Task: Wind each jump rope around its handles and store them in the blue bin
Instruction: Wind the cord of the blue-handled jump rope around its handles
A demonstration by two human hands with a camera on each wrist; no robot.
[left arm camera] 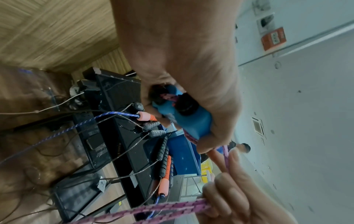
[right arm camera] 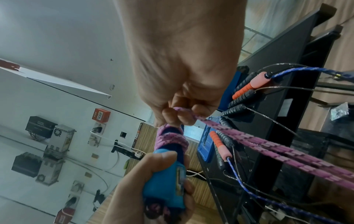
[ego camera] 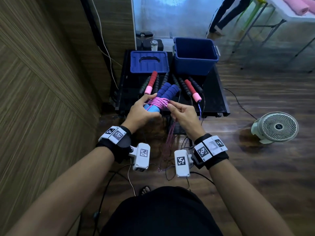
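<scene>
- The left hand (ego camera: 142, 111) grips the light-blue ends of the two blue handles (ego camera: 166, 91), held side by side above the near edge of the tabletop (ego camera: 213, 92); the thumb lies over the end caps, the fingers curl round from below.
- The pink rope (ego camera: 159, 103) is wound in several turns round the middle of the handles, just beyond the left hand's fingers.
- The right hand (ego camera: 183, 114) pinches the pink rope between thumb and fingers beside the winding; the loose part hangs as a doubled strand from this hand to the floor (ego camera: 255, 167).
- In the right wrist view the rope runs taut from the pinching fingers (right arm camera: 184, 116), past the tabletop's near edge.
- The blue bin (ego camera: 195, 55) stands open at the far right corner of the tabletop; nothing shows inside it.
- Its lid (ego camera: 149, 62) lies flat at the far left, beside the bin.
- More handles lie in a row between lid, bin and the hands: black handles (ego camera: 183, 86) and two red-and-pink handles (ego camera: 150, 82), their cords trailing over the near edge.
- A small fan (ego camera: 277, 127) sits on the floor, right of the tabletop.
</scene>
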